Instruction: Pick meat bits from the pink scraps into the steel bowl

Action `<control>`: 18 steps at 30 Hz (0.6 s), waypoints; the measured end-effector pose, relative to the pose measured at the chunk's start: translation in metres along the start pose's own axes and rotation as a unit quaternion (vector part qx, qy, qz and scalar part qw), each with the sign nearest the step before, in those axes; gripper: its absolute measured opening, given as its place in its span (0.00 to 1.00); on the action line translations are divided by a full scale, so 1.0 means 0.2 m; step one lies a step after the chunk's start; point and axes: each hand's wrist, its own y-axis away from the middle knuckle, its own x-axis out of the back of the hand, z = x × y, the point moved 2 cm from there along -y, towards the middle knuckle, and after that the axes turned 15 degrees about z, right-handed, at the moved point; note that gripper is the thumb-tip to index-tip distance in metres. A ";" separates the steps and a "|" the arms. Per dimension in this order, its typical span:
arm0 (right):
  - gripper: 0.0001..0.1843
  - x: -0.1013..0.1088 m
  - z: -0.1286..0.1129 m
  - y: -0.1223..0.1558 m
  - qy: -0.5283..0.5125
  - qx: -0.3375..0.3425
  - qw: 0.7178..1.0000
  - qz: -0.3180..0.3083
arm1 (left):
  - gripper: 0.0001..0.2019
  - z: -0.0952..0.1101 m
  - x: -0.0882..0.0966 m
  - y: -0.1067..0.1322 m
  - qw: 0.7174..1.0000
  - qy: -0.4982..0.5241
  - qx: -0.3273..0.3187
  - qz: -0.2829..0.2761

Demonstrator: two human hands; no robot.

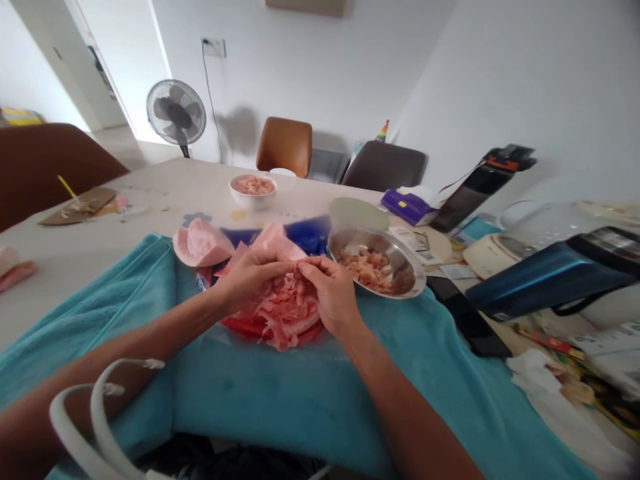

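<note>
My left hand (257, 270) and my right hand (334, 290) meet with fingertips pinched together on a small thin pink piece (297, 267), mostly hidden by the fingers. Right below them lies a heap of crumpled, thin pink pieces (287, 313) on something red and shiny. Larger pink sheets (280, 241) and a pink cup-like shape (203, 243) sit behind, beside a dark blue wrapper (313, 235). To the right, a steel bowl (417, 270) holds pale pink shreds (367, 268). A teal towel (300, 387) is spread beneath.
A white bowl (253, 200) of pinkish shreds stands farther back. Rightward are a green disc (357, 213), a phone (470, 317), a blue bottle (550, 273), a black bottle (475, 190) and a purple packet (407, 205). White cords (103, 400) hang in front of my left forearm.
</note>
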 end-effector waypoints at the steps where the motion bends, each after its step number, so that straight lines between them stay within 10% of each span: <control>1: 0.07 0.00 0.00 0.00 0.023 0.020 0.999 0.008 | 0.14 0.00 0.00 0.00 1.000 -0.003 -0.004 0.005; 9: 0.07 0.12 -0.15 -0.07 0.128 0.209 0.963 0.113 | 0.15 -0.01 0.04 -0.03 0.999 0.008 0.017 0.025; 14: 0.12 0.30 -0.25 -0.17 0.286 0.436 0.811 0.265 | 0.14 -0.02 0.05 -0.06 0.992 0.075 0.094 0.031; 18: 0.13 0.32 -0.23 -0.23 0.459 0.454 0.745 0.171 | 0.15 0.00 0.03 -0.06 0.990 0.081 0.112 0.030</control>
